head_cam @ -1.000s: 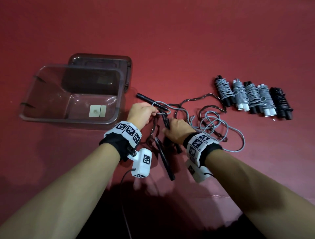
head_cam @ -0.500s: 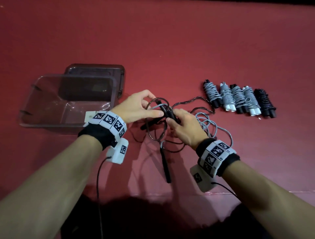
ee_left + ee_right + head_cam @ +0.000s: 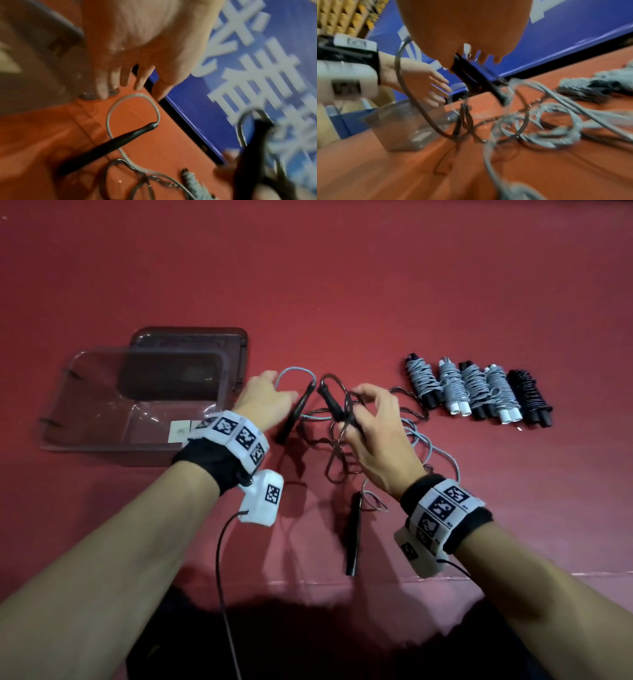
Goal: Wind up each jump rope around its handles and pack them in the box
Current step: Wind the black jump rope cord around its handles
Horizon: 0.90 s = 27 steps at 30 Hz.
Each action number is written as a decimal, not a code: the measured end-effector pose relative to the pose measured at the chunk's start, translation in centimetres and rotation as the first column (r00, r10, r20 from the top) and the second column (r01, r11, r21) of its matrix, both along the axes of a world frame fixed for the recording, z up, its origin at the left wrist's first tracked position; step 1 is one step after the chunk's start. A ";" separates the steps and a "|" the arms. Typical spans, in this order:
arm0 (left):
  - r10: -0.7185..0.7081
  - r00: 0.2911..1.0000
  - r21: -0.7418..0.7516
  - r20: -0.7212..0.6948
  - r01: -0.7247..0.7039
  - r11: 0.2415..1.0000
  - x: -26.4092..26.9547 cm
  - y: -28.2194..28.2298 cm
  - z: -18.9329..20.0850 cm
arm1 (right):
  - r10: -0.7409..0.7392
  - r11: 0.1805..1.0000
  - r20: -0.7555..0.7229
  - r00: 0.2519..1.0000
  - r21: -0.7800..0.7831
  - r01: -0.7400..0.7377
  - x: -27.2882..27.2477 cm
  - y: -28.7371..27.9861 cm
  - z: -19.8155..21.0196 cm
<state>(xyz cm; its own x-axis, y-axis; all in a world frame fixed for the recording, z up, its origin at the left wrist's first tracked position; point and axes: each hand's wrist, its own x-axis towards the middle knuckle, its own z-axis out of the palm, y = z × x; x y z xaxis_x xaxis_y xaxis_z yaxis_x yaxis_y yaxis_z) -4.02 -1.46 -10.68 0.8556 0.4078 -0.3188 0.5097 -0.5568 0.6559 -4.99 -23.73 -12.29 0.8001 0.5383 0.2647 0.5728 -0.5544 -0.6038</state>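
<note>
The blue banner (image 3: 197,108) in the left wrist view carries large white characters (too blurred and cropped to read). The wristbands (image 3: 236,436) show only black-and-white square code markers, no legible words or numbers.

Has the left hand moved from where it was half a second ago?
Yes. The left hand has let go of the tangled ropes and swung left, its fingers now open close to the clear plastic box.
</note>
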 end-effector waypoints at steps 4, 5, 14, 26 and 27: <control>-0.032 0.979 -0.306 0.200 0.094 0.947 -0.5 -4.5 2.3 | -0.062 0.980 -0.219 0.974 0.169 0.101 1.5 1.1 2.6; 0.038 0.983 -0.536 0.179 0.065 0.842 -0.4 -5.5 2.8 | -0.083 0.976 -0.241 0.967 0.174 0.127 2.0 1.3 3.1; 0.049 0.960 -0.639 0.277 0.146 0.755 3.5 -6.8 6.6 | -0.163 0.940 -0.385 0.908 0.220 0.262 7.8 2.5 9.2; -0.015 0.849 -0.600 0.528 0.385 0.702 9.0 -3.5 26.0 | 0.012 0.823 -0.541 0.841 0.482 0.299 13.6 7.5 27.3; -0.017 0.837 -0.592 0.546 0.400 0.700 9.0 -3.2 27.4 | 0.030 0.828 -0.542 0.840 0.484 0.284 14.0 7.7 28.9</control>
